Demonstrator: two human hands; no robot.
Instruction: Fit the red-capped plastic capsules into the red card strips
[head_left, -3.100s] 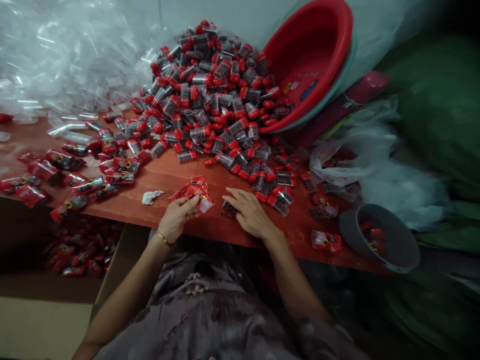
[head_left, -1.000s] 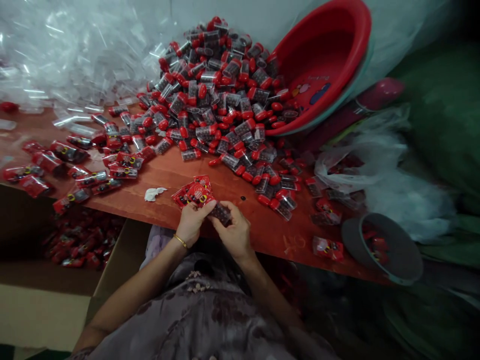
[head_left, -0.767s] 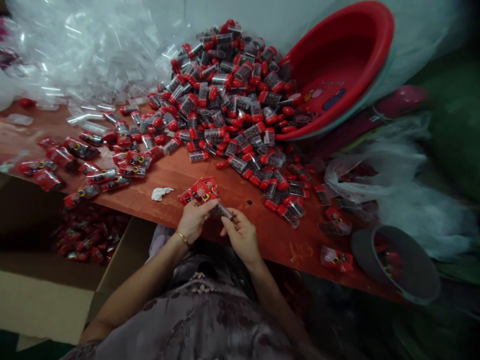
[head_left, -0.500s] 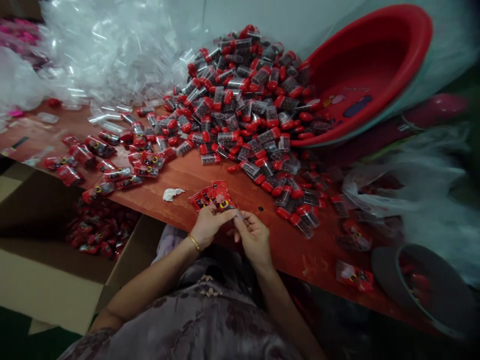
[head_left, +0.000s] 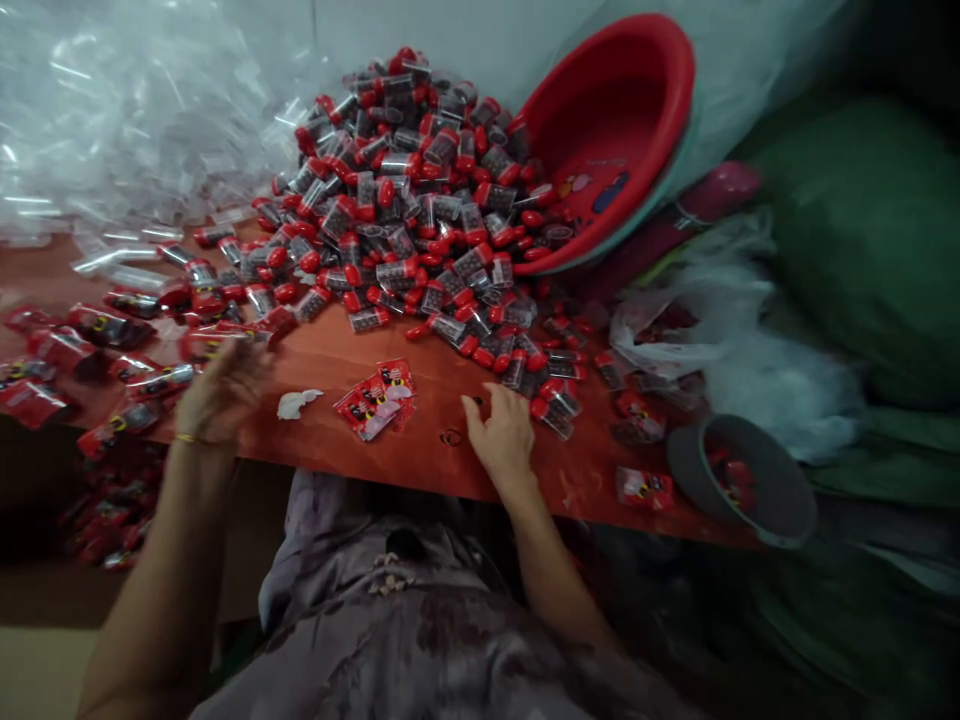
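My left hand (head_left: 221, 395), blurred by motion, reaches out at the left with its fingers loosely apart. It is beside red printed packets (head_left: 154, 380); whether it touches one is unclear. Over the table lies my right hand (head_left: 504, 440), thumb apart from the other fingers, just in front of the heap of clear red-capped tubes (head_left: 442, 215) with dark contents. Between the hands several flat red printed cards (head_left: 375, 398) overlap on the table. Small dark rings (head_left: 451, 437) lie left of my right hand. A crumpled white scrap (head_left: 298, 403) is near my left hand.
A red basin (head_left: 675, 90) leans tilted behind the heap. Clear empty tubes (head_left: 135, 130) pile up at the back left. A grey bowl (head_left: 682, 460) stands on the right, near a plastic bag (head_left: 742, 320). Below the table's left edge is a carton (head_left: 247, 540) with red packets.
My hands have come apart from in front of the cards: the left moved left to the packets, the right moved slightly right. The small item between my fingers is gone. The view turned right.
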